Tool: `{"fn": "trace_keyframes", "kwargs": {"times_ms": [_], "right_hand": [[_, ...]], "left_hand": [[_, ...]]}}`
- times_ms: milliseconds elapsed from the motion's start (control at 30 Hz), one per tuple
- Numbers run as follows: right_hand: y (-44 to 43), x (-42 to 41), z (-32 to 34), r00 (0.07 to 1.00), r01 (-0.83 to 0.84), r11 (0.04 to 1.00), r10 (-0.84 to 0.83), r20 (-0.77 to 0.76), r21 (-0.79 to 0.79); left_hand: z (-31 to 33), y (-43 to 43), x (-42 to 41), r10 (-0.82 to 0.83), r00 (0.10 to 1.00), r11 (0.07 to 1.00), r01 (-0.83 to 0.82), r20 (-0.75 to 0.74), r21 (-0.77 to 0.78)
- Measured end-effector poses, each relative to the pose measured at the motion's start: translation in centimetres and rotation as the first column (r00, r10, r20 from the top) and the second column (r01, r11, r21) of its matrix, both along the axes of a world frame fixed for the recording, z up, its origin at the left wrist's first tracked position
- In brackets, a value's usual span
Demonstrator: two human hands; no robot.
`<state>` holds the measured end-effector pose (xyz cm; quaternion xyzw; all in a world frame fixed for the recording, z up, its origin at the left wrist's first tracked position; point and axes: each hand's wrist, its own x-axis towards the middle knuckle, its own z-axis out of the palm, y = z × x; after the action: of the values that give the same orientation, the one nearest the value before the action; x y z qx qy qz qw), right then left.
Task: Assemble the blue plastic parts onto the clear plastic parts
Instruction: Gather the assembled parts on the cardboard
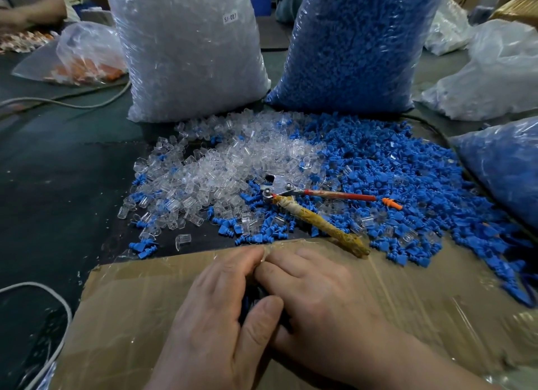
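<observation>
Obs. Both your hands are over the card (436, 302), close to its far edge and pressed together.
- Left hand (215, 317): fingers curled, thumb laid across the gap. A sliver of a blue part (247, 301) shows under its fingers, so I read it as gripped there.
- Right hand (314, 296): fingers curled as well, index tip meeting the left's near the card's far edge. What it holds is hidden; cannot tell.

Stock.
- Clear parts (227, 162) are heaped just beyond the card's far edge, toward its left.
- Blue parts (393, 171) lie beyond the far edge to the right and spill onto the card's right side. The two sorts mix where the heaps meet.
- Pliers (305, 203) lie on the heaps, with one wrapped handle ending on the card's far edge.
- Two full bags, clear (189, 48) and blue (355, 40), stand well beyond the card, behind the heaps.

Handling (judgement, not measured).
- Both sorts look very light and small. You need a fingertip pinch only, not a palm grip.
- Clear parts look like thin-walled, glossy, rigid shells. They are likely slippery and may crack or whiten if squeezed across the open mouth, so pinch them on the closed flat sides.
- Blue parts have a flat tab at one end and a ribbed stem at the other, and look matte and softer. Take the tab between thumb and index, leave the stem free, and push it straight into the shell.
- A skewed push may make the shell slip or spring out of your fingers.
</observation>
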<state>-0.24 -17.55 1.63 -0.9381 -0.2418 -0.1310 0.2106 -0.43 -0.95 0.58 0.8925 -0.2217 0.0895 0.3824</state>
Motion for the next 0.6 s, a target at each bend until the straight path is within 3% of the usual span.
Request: {"fn": "trace_keyframes", "kwargs": {"times_ms": [267, 600], "right_hand": [[-0.42, 0.43, 0.32, 0.998, 0.062, 0.989, -0.064, 0.01, 0.132], [0.27, 0.82, -0.37, 0.995, 0.04, 0.998, -0.044, -0.085, -0.048]], "left_hand": [[0.1, -0.08, 0.29, -0.025, 0.998, 0.999, 0.022, 0.063, 0.04], [0.39, -0.23, 0.29, -0.017, 0.998, 0.996, 0.011, 0.068, 0.093]]}}
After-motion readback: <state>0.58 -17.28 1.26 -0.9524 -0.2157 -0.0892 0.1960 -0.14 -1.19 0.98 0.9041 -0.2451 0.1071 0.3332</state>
